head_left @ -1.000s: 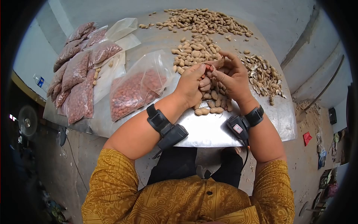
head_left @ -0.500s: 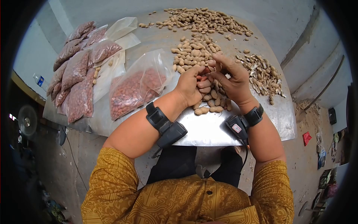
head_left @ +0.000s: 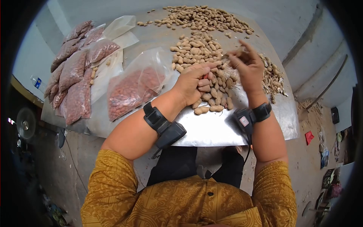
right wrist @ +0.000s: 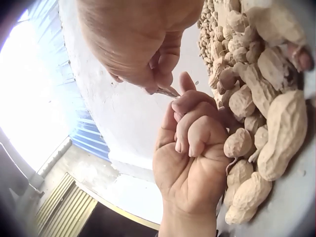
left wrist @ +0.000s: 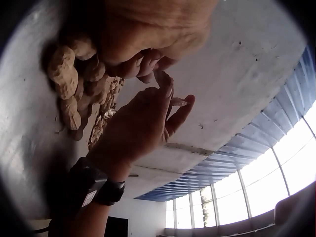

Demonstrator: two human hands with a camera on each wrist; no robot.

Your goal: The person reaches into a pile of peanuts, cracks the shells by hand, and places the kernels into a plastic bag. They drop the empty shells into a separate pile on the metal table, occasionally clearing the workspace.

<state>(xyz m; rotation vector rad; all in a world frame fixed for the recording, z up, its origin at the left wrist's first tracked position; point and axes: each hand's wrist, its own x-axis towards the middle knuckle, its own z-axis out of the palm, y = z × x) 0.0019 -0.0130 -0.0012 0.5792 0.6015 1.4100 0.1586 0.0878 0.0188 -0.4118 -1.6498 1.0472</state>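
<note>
My left hand (head_left: 191,83) is over the near edge of a heap of unshelled peanuts (head_left: 198,51), its fingers curled round red peanut kernels (head_left: 205,76), mostly hidden by the fingers. To its right, my right hand (head_left: 250,72) pinches a piece of peanut shell (right wrist: 169,92) between thumb and fingers. In the right wrist view the shell lies just above the left index finger. Several whole peanuts (left wrist: 64,74) lie below the hands in the left wrist view. A clear plastic bag of red kernels (head_left: 132,92) stands left of my left hand.
Filled bags of kernels (head_left: 75,72) are piled at the table's left. Broken shells (head_left: 274,77) lie in a heap beyond my right hand. More unshelled peanuts (head_left: 206,19) spread along the back of the metal table (head_left: 211,132). A fan (head_left: 25,125) stands off the left side.
My hands were together over the red kernels; now the right hand has drawn away to the right with the shell piece. The left hand has stayed over the peanuts with its fingers curled.
</note>
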